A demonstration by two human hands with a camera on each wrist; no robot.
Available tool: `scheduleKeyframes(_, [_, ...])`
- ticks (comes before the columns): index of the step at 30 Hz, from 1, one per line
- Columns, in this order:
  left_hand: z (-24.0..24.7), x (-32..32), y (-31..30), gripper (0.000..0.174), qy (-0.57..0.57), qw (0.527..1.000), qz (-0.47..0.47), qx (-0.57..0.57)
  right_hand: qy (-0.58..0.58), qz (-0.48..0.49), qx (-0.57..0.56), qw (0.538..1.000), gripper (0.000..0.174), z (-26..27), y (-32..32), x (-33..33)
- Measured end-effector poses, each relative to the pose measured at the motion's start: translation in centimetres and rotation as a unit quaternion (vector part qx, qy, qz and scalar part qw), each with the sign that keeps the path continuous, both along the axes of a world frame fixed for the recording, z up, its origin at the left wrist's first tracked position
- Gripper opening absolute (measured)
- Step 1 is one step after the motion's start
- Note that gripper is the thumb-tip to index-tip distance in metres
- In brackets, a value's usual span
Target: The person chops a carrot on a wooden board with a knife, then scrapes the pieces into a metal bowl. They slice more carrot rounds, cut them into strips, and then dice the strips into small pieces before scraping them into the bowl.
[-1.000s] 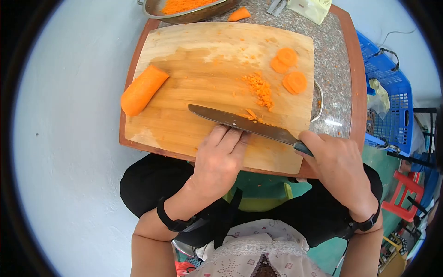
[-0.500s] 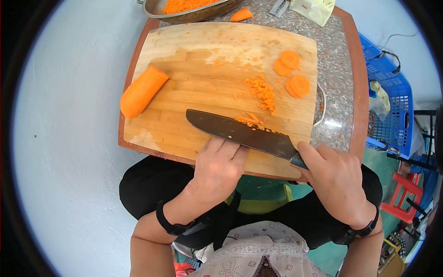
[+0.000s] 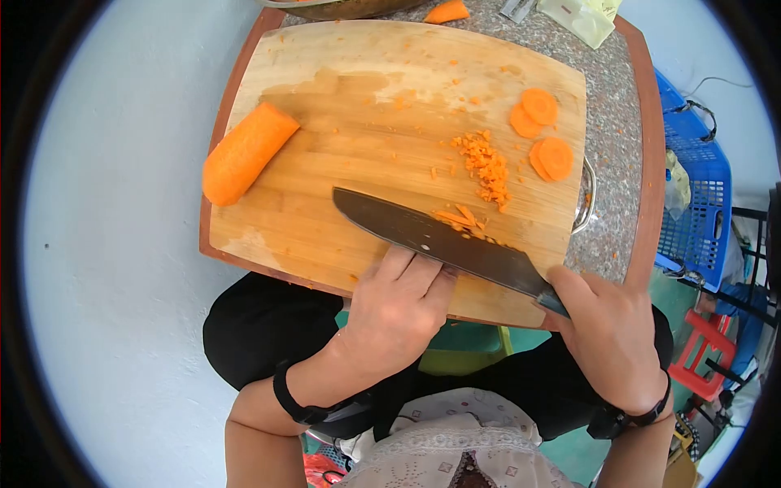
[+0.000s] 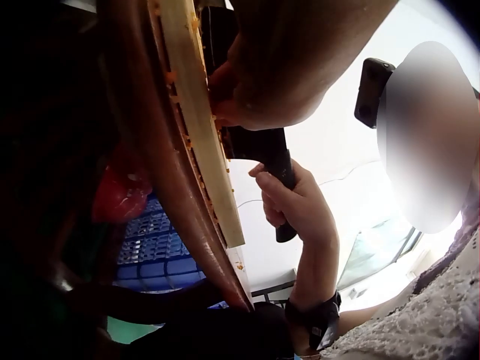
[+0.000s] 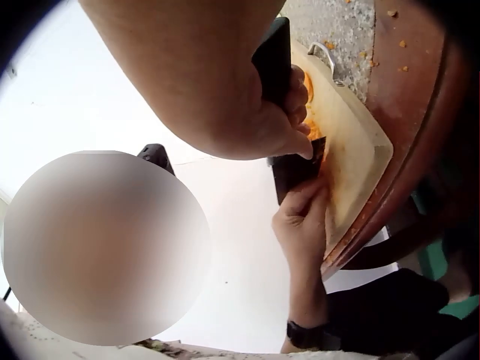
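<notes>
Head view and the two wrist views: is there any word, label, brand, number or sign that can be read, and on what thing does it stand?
No text can be read in any view.
knife: the blade shows only a small pale spot, no legible brand.
pale packet at the far edge of the table: mostly cut off by the frame, no legible print.
blue crate: no label visible.

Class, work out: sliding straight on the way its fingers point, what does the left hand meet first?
The knife blade, right at the left hand's fingertips; they seem to touch it.
</notes>
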State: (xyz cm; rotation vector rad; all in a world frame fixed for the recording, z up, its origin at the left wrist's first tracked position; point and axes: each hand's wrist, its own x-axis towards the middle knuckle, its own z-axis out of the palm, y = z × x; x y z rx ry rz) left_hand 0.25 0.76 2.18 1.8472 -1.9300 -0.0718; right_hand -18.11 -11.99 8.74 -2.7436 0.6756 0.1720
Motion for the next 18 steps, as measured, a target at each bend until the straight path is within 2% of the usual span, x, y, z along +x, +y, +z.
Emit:
scheduleKeyframes(7, [-0.3, -0.2, -0.3, 0.034, -0.032, 0.999, 0.004, -0.017, -0.028, -0.002, 0.024, 0.999, 0.018, -1.4, -0.3, 1.4])
scheduleKeyframes(10, [-0.6, -0.3, -0.4, 0.035, -0.035, 0.999, 0.008, -0.027, -0.048, -0.053, 0.088, 0.994, 0.022, -1.3, -0.7, 0.9])
scheduleKeyframes(13, [-0.6, -0.4, -0.4, 0.035, -0.038, 0.999, 0.012, -0.036, -0.05, -0.041, 0.032, 0.997, 0.026, -0.6, -0.4, 0.2])
scheduleKeyframes(18, [-0.4, -0.3, -0.1, 0.034, -0.027, 0.999, 0.005, -0.022, -0.043, -0.018, 0.007, 0.999, 0.019, -0.5, 0.2, -0.3])
